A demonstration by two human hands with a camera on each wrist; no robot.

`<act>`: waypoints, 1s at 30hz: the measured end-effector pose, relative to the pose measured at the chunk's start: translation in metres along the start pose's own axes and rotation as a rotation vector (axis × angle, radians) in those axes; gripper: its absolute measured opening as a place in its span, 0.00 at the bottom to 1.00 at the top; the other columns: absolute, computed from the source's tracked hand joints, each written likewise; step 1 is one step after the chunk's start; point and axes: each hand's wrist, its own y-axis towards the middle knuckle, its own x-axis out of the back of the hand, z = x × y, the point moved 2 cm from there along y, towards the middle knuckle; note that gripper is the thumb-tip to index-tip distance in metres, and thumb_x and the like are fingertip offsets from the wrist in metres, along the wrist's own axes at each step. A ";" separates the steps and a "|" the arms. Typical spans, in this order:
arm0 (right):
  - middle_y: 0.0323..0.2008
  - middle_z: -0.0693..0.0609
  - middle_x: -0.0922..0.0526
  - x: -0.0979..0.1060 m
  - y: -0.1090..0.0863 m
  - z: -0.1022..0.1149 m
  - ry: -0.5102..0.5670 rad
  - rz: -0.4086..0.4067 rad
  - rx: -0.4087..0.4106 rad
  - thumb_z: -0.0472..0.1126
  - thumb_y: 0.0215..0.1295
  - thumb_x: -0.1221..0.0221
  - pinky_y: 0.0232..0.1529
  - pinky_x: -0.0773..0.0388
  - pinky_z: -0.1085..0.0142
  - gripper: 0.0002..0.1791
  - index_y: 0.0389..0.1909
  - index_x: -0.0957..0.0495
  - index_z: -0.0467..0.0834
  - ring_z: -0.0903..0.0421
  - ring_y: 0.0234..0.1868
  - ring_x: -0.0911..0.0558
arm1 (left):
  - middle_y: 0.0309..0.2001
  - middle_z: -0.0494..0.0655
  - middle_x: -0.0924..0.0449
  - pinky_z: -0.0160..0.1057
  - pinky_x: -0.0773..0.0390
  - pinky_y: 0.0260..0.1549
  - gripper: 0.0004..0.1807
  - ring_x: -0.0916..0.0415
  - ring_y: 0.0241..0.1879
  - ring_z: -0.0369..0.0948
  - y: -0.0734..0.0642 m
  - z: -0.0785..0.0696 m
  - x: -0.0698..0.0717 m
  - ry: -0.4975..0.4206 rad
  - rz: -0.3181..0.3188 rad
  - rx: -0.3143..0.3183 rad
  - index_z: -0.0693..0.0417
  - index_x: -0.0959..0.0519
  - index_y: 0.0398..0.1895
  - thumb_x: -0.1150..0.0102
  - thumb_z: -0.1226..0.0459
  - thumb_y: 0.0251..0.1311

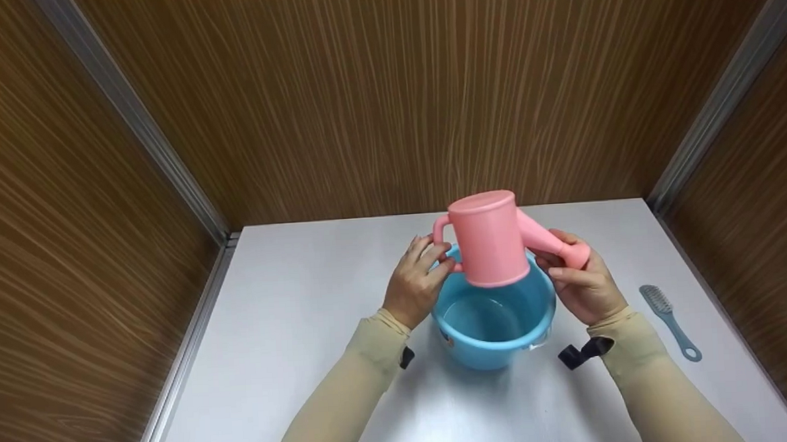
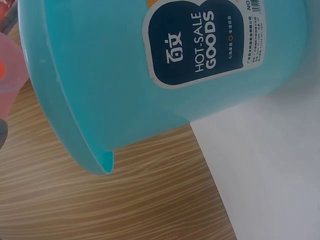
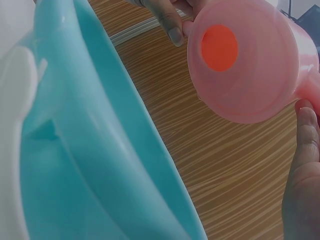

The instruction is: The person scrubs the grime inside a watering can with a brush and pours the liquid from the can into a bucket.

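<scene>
A pink watering can (image 1: 490, 243) is held in the air above the blue bucket (image 1: 457, 339), its spout slanting downward to the right. My left hand (image 1: 416, 284) grips the can's handle at the left with its fingers. On the other side, my right hand (image 1: 585, 288) holds the spout close to its round head (image 1: 576, 255). From the right wrist view, the can's round pink end (image 3: 265, 75) with an orange circle (image 3: 219, 48) shows, beside the bucket's rim (image 3: 120, 135). The left wrist view is mostly the bucket wall with its label (image 2: 200, 45).
A grey-blue brush (image 1: 671, 321) lies on the white table (image 1: 292, 334), right of the right forearm. Wood-grain panels (image 1: 373, 94) stand behind the table and at both sides. The bucket's white handle (image 3: 17, 135) hangs at its side.
</scene>
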 end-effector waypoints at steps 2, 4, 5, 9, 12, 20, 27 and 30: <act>0.55 0.41 0.26 0.000 0.000 0.000 -0.002 -0.001 -0.003 0.15 0.57 0.57 0.59 0.29 0.59 0.30 0.61 0.33 0.36 0.44 0.57 0.24 | 0.52 0.45 0.21 0.46 0.33 0.60 0.09 0.29 0.59 0.45 0.000 0.000 0.000 -0.004 0.003 0.001 0.48 0.16 0.43 0.39 0.59 0.63; 0.55 0.41 0.26 0.000 0.000 0.000 0.001 -0.004 0.001 0.15 0.57 0.57 0.59 0.29 0.59 0.30 0.61 0.33 0.36 0.44 0.56 0.23 | 0.52 0.45 0.21 0.46 0.34 0.60 0.09 0.30 0.59 0.44 0.000 0.000 0.000 -0.011 0.004 0.003 0.48 0.16 0.43 0.39 0.60 0.63; 0.55 0.41 0.26 0.000 0.000 0.000 0.005 -0.006 0.003 0.15 0.57 0.57 0.59 0.29 0.59 0.30 0.61 0.34 0.36 0.44 0.56 0.23 | 0.52 0.45 0.21 0.46 0.34 0.60 0.08 0.30 0.59 0.44 0.000 0.000 0.000 -0.015 0.005 0.004 0.48 0.16 0.43 0.39 0.60 0.63; 0.54 0.40 0.26 0.000 0.000 0.000 0.016 0.001 0.013 0.14 0.57 0.58 0.59 0.29 0.59 0.30 0.61 0.34 0.35 0.45 0.55 0.22 | 0.52 0.45 0.21 0.46 0.33 0.60 0.08 0.30 0.59 0.45 0.000 0.000 -0.001 -0.021 0.000 0.003 0.48 0.16 0.43 0.39 0.60 0.63; 0.54 0.40 0.26 0.000 0.000 -0.001 0.031 0.017 0.021 0.14 0.57 0.58 0.58 0.28 0.59 0.30 0.61 0.34 0.34 0.45 0.55 0.22 | 0.51 0.45 0.21 0.46 0.33 0.60 0.07 0.29 0.59 0.44 0.000 0.000 -0.001 -0.028 -0.014 0.004 0.48 0.16 0.41 0.38 0.60 0.62; 0.55 0.40 0.26 -0.002 0.001 0.003 -0.006 0.000 -0.010 0.15 0.59 0.56 0.60 0.30 0.56 0.30 0.62 0.34 0.36 0.44 0.55 0.23 | 0.51 0.45 0.21 0.46 0.33 0.60 0.08 0.29 0.58 0.45 0.000 0.001 0.000 -0.034 -0.018 0.006 0.48 0.16 0.41 0.39 0.58 0.62; 0.57 0.40 0.26 -0.012 0.007 0.011 -0.072 -0.019 -0.041 0.19 0.63 0.54 0.61 0.34 0.53 0.27 0.63 0.35 0.36 0.44 0.57 0.23 | 0.52 0.46 0.21 0.47 0.32 0.58 0.10 0.28 0.58 0.46 0.000 0.005 0.002 -0.033 0.023 0.012 0.48 0.17 0.43 0.42 0.56 0.65; 0.59 0.39 0.27 -0.016 0.010 0.013 -0.116 -0.034 -0.039 0.21 0.65 0.52 0.60 0.32 0.54 0.26 0.64 0.36 0.36 0.43 0.58 0.24 | 0.53 0.46 0.21 0.48 0.32 0.58 0.10 0.28 0.58 0.46 0.000 0.007 0.004 -0.051 0.033 0.025 0.47 0.18 0.44 0.44 0.55 0.66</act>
